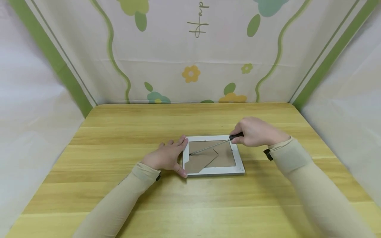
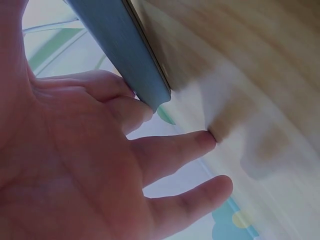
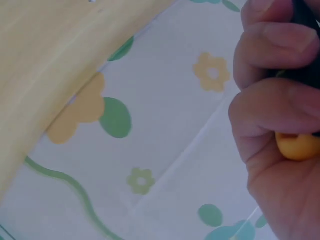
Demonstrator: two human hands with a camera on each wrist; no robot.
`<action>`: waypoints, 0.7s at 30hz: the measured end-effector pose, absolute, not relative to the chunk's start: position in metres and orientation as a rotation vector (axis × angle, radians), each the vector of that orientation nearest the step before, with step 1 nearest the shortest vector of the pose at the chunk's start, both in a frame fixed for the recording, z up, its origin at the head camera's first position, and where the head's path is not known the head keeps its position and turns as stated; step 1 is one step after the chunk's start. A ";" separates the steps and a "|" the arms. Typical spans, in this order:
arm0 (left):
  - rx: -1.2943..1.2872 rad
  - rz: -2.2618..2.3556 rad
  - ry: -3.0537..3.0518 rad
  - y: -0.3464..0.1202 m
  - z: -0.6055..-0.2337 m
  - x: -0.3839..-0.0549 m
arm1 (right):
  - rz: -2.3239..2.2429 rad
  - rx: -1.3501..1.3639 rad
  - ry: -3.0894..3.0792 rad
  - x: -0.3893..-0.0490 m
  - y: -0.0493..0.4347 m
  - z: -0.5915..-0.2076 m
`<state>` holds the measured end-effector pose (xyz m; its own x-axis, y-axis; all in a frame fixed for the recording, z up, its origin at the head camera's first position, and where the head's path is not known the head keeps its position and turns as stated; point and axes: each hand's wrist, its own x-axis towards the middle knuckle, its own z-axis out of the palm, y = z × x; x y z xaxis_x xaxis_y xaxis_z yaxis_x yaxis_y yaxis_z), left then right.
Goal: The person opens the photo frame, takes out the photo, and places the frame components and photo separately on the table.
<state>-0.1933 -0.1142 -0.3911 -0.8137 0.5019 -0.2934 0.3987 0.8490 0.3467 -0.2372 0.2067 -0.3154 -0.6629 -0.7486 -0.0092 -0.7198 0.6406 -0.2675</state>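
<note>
Frame (image 1: 223, 170) white, backing (image 1: 225, 157) brown. Screwdriver (image 1: 236, 135) black-handled with yellow end (image 3: 298, 149). Far curtain (image 1: 220, 46) white, green borders (image 1: 60, 67), orange and teal flowers (image 1: 196, 70).

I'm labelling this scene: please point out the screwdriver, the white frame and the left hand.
Screwdriver (image 1: 236, 136): head view, on its black handle.
White frame (image 1: 221, 171): head view, on its lower border.
Left hand (image 1: 165, 156): head view, on the back of the hand.

Head view, positions in o'clock. Wood-grain tabletop (image 1: 208, 211) at 6. Pale printed cloth (image 1: 166, 44) at 12, with sideways lettering (image 1: 198, 26) and, below it, an orange flower (image 1: 191, 73). Yellow flower (image 1: 134, 6) at 11, teal flower (image 1: 270, 7) at 1, both cut by upper edge. Left green band (image 1: 56, 61) at 10, right green band (image 1: 335, 54) at 2. White sheets (image 1: 32, 132) at 9 and 3.
</note>
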 end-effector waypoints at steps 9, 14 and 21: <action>0.673 0.377 2.659 -0.116 -0.392 -0.194 | -0.119 -1.331 2.717 -0.230 0.179 -0.283; 0.672 0.391 2.653 -0.116 -0.392 -0.194 | 0.002 -1.359 2.745 -0.226 0.161 -0.267; 0.666 0.389 2.655 -0.116 -0.392 -0.194 | 0.172 -1.356 2.756 -0.221 0.141 -0.251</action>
<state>-0.1937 -0.1165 -0.3920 -0.8177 0.4984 -0.2880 0.3948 0.8497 0.3495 -0.2215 0.1407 -0.2509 -0.6095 -0.7855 -0.1073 -0.7927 0.6054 0.0713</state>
